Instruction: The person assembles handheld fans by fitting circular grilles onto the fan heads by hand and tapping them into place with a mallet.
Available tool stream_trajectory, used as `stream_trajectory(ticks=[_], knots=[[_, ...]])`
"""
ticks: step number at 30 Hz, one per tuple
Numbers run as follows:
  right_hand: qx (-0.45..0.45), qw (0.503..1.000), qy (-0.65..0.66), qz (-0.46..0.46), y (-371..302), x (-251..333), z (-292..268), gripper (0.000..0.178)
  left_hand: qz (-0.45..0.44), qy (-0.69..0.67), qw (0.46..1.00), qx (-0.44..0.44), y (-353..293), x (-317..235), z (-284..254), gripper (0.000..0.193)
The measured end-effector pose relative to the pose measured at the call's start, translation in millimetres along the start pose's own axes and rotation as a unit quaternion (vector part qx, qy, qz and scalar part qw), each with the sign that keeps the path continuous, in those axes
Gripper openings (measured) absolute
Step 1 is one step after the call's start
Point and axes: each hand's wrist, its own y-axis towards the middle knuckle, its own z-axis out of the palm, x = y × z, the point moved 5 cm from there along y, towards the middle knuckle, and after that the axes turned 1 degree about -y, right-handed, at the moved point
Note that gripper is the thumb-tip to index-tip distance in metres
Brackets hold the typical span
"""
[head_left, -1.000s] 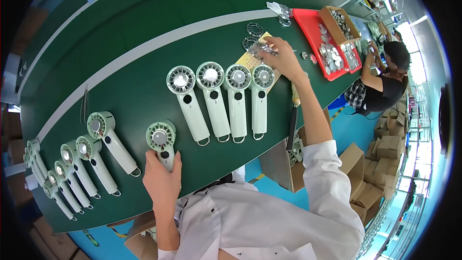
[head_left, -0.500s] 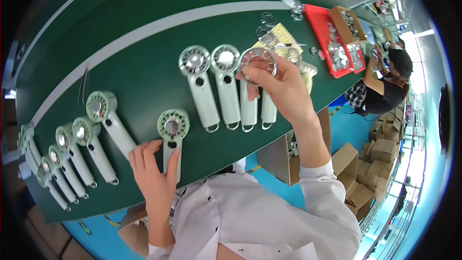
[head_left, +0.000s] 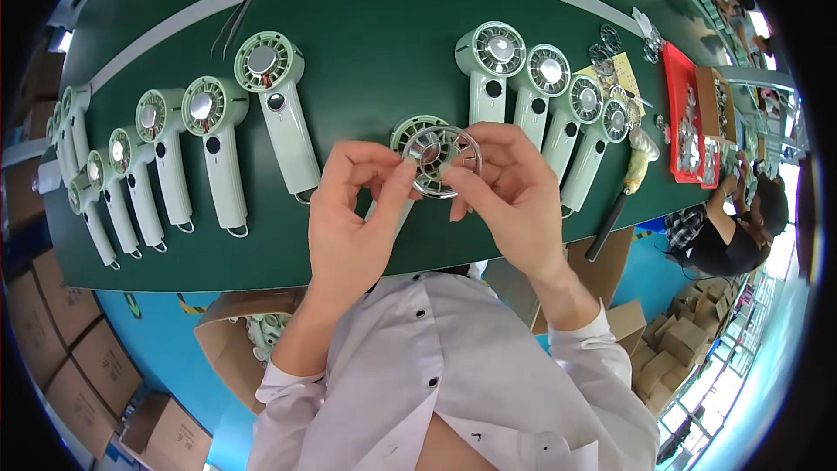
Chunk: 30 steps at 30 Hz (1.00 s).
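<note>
A silver spoked ring cover (head_left: 443, 157) is held up between my two hands, low over the bench. My left hand (head_left: 359, 214) pinches its left edge between thumb and fingers. On its right edge, my right hand (head_left: 516, 196) grips with thumb and bent fingers. Behind the ring lies a pale green handheld fan (head_left: 410, 128), its head partly covered by the ring and its handle mostly hidden by my left hand. Another handheld fan (head_left: 288, 126) lies to the left, its round head toward the far side. Several fans with silver spoked fronts (head_left: 499, 51) lie to the right.
More fans (head_left: 214, 118) line the left of the green bench (head_left: 366, 44). Tweezers (head_left: 235, 22) lie at the far left. A black-handled tool (head_left: 610, 222) with a wrapped yellowish head, loose rings (head_left: 602, 52) and a red tray (head_left: 684, 122) are rightward. A co-worker (head_left: 741, 231) sits beyond.
The ring cover, in my right hand, has come from the right-hand fans to over the middle fan. My left hand has left that fan's handle and now holds the ring too. The view has shifted.
</note>
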Motion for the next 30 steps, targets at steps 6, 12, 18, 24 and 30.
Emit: stream_trajectory(ticks=[6, 12, 18, 24, 30], knots=[[-0.058, 0.991, -0.116, -0.036, 3, 2, -17, 0.040, 0.052, 0.236, 0.970, -0.031, -12, 11, -11, 0.038], [-0.031, 0.992, -0.116, -0.044, 7, 1, -15, 0.040, 0.117, 0.465, 0.877, 0.025, -12, 28, 9, 0.054], [-0.027, 0.993, -0.111, -0.029, 10, -2, -17, 0.038, -0.008, 0.379, 0.922, 0.073, -4, 26, 5, 0.041], [-0.016, 0.985, -0.158, -0.066, 15, -1, -17, 0.032, -0.108, 0.300, 0.939, 0.131, -1, 28, 1, 0.045], [-0.009, 0.965, -0.240, -0.103, 17, -2, -13, 0.029, -0.132, 0.251, 0.949, 0.137, -2, 29, -1, 0.050]])
